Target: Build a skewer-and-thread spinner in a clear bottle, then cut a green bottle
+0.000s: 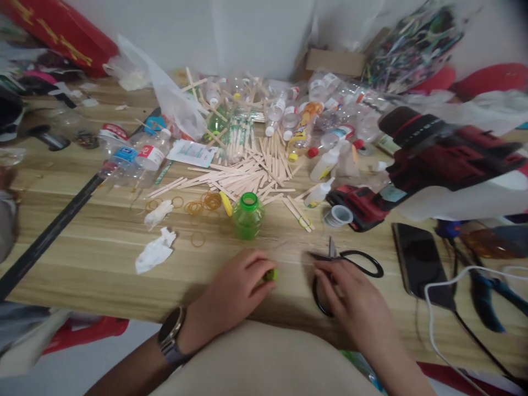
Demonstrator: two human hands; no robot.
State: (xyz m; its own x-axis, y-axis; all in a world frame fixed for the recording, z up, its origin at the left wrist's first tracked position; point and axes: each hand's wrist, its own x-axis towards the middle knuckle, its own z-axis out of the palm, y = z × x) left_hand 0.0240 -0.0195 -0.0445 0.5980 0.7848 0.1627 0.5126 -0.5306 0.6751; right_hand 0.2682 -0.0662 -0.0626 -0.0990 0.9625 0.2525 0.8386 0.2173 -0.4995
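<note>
My left hand [237,286], with a watch on its wrist, is closed around a small yellow-green bottle cap [270,274]. Beyond it an uncapped green plastic bottle [248,219] stands upright on the wooden table. My right hand [350,297] is over black-handled scissors [365,263], its thumb and fingers pinched together. The scissors' blades are spread, and the hand covers their middle. Whether the fingertips grip the scissors or something small cannot be made out.
Wooden sticks [251,173] lie heaped behind the bottle, with rubber bands [198,207] and crumpled tissue [157,251] leftward. Several clear bottles [319,118] crowd the back. A red-black power drill [437,159], a phone [423,264], pliers [489,300] and a white cable [431,316] occupy the right.
</note>
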